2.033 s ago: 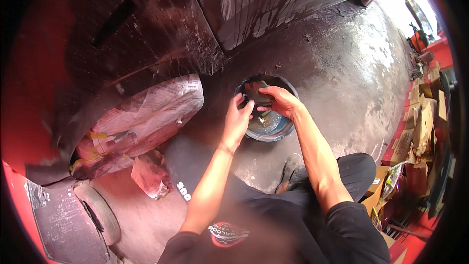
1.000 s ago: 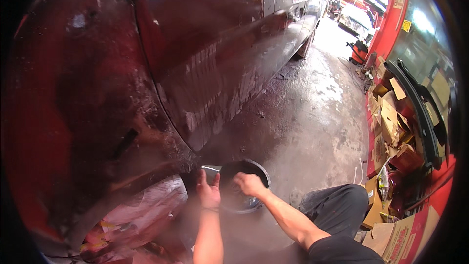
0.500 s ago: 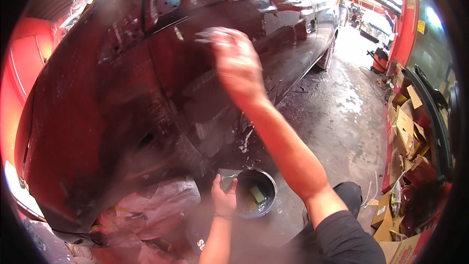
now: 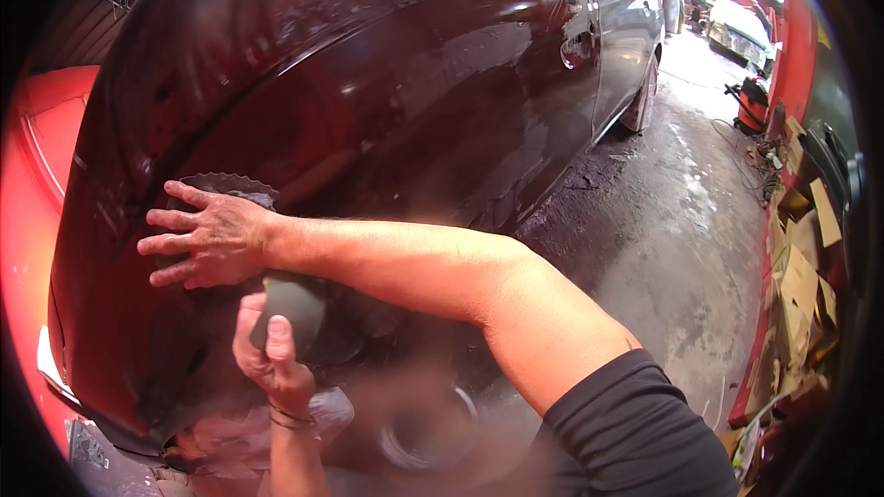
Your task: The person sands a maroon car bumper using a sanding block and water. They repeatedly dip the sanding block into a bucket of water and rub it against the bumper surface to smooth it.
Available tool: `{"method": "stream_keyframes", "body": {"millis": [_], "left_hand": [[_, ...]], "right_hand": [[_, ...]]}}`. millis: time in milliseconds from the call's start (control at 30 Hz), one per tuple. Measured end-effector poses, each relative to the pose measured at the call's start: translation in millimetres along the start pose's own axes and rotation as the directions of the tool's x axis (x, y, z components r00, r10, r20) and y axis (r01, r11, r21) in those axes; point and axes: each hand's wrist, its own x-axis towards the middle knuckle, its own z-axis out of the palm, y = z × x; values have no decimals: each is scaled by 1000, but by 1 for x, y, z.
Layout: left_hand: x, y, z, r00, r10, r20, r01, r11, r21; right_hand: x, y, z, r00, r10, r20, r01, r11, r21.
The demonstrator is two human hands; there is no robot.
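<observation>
My right hand (image 4: 207,237) lies with fingers spread against the dark, wet side panel of a car (image 4: 359,143). A dark piece with a wavy, jagged edge (image 4: 241,186) shows just above this hand; I cannot make out what it is. Below the right wrist, my left hand (image 4: 273,354) is closed around a grey-green rounded pad (image 4: 308,313), which looks like a sponge, thumb in front. The pad is close to the panel; whether it touches is unclear. A blurred round bucket (image 4: 394,449) stands low in front of me.
Crumpled masking sheet (image 4: 216,442) covers the lower part by the wheel. Plastic film (image 4: 304,0) hangs over the windows. Along the right wall lie cardboard boxes (image 4: 799,299) and long dark trim parts. Farther back stands an orange-and-black shop vacuum (image 4: 751,106) on the wet floor (image 4: 658,248).
My right hand has swept left and down across the panel, its fingers now spread. The left hand has risen up and left from beside the bucket and now holds the grey-green pad.
</observation>
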Motion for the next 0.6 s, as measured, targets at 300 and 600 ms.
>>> {"method": "stream_keyframes", "body": {"millis": [300, 600], "left_hand": [[156, -29, 78, 974, 218, -52, -201, 952, 231], [169, -58, 103, 952, 279, -128, -232, 926, 298]], "right_hand": [[-165, 218, -214, 921, 344, -186, -389, 847, -361], [-362, 433, -360, 673, 529, -517, -681, 170, -713]]}}
